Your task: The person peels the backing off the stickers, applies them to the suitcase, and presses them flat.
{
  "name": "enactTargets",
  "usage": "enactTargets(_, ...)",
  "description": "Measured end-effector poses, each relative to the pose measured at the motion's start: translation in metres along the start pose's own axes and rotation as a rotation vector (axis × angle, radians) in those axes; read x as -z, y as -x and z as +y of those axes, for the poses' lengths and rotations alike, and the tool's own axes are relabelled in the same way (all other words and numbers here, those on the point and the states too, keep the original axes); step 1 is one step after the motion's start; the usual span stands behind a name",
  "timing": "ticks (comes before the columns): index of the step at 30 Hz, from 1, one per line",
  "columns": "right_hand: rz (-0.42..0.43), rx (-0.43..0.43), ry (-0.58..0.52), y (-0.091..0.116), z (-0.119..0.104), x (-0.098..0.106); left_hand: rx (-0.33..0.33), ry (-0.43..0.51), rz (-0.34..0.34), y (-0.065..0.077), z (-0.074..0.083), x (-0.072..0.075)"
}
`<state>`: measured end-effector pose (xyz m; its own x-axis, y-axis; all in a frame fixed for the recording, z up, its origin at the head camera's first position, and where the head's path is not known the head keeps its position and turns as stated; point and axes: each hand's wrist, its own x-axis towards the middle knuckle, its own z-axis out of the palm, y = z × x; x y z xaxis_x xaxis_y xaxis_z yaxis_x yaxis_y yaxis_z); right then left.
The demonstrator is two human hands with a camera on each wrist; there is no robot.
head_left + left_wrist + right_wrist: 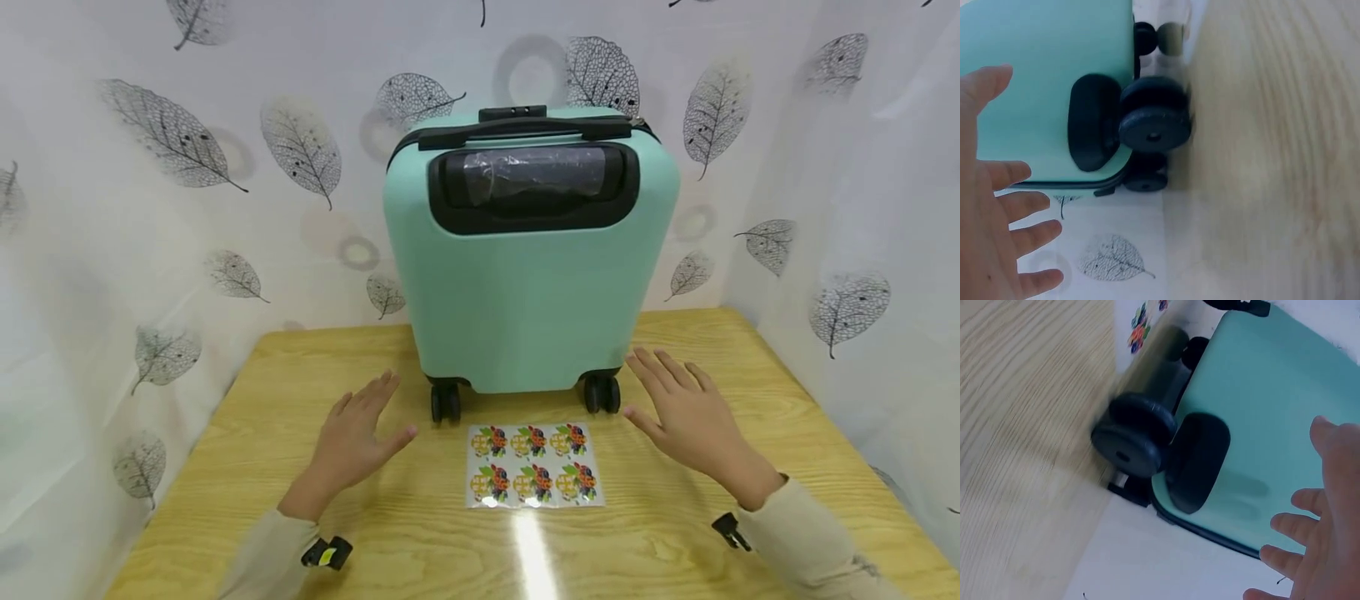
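Observation:
A mint-green suitcase (532, 308) stands upright on its black wheels at the back of the table. Its black top handle (525, 129) and a recessed panel with clear film face me. Flat in front of it lies a sheet of stickers (534, 465) with fruit pictures in two rows. My left hand (348, 446) hovers left of the sheet, fingers spread and holding nothing. To the right, my right hand (690, 417) is spread too, its fingertips near the suitcase's lower right corner. Both wrist views show a suitcase wheel (1155, 115) beyond the fingers.
The wooden table (360, 550) runs back to a pale curtain (315, 50) printed with grey leaves, which also hangs along both sides. A bright light reflection falls on the tabletop before the sticker sheet. Each sleeve has a small black device at the wrist.

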<state>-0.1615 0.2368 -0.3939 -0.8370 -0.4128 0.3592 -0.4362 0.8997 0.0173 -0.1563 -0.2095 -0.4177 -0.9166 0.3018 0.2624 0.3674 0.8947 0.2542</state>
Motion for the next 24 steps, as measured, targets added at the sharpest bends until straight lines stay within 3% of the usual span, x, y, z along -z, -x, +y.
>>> enactTargets(7, -0.006, 0.050, -0.017, -0.008, -0.017, -0.007, -0.013, 0.096, 0.001, -0.002, 0.009, -0.014)
enactTargets(13, -0.015, 0.092, -0.038, -0.011, -0.030, -0.020, 0.022, 0.205, -0.058, -0.003, 0.016, -0.025)
enactTargets(19, -0.103, 0.092, -0.194, -0.015, -0.048, -0.029, 0.124, 0.325, -0.158, -0.004, 0.023, -0.036)
enactTargets(24, -0.152, 0.106, -0.256, -0.019, -0.062, -0.036, 0.209, 0.387, -0.168, -0.007, 0.029, -0.044)
